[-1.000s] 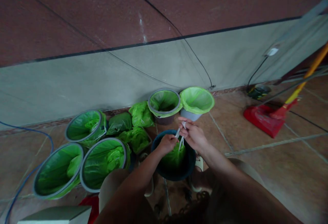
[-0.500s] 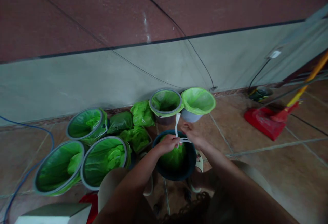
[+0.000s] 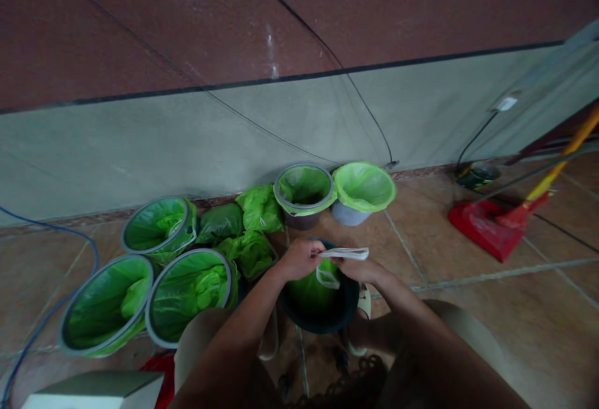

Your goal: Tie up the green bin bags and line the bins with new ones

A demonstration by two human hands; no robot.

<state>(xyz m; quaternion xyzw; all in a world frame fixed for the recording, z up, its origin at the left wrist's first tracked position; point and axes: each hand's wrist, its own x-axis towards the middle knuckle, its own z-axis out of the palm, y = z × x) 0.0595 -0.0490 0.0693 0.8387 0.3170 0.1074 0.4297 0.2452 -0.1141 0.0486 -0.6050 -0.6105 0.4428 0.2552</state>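
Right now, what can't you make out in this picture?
1. Head view: contents of the green bag in the dark bin; the bag's plastic and the left hand cover them.
2. Whether the right hand grips the white ties or merely lies under them; its fingers curl out of sight.
3. The pale box, cut off by the bottom edge.
4. The dark object by the wall, too small and blurred.

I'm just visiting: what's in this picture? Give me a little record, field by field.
Left hand: pinching the white drawstring
Right hand: gripping the same drawstring
Dark bin: below the hands, green bag inside
Nearby: lined bins and loose bags along the wall
Far right: red dustpan on the tiles
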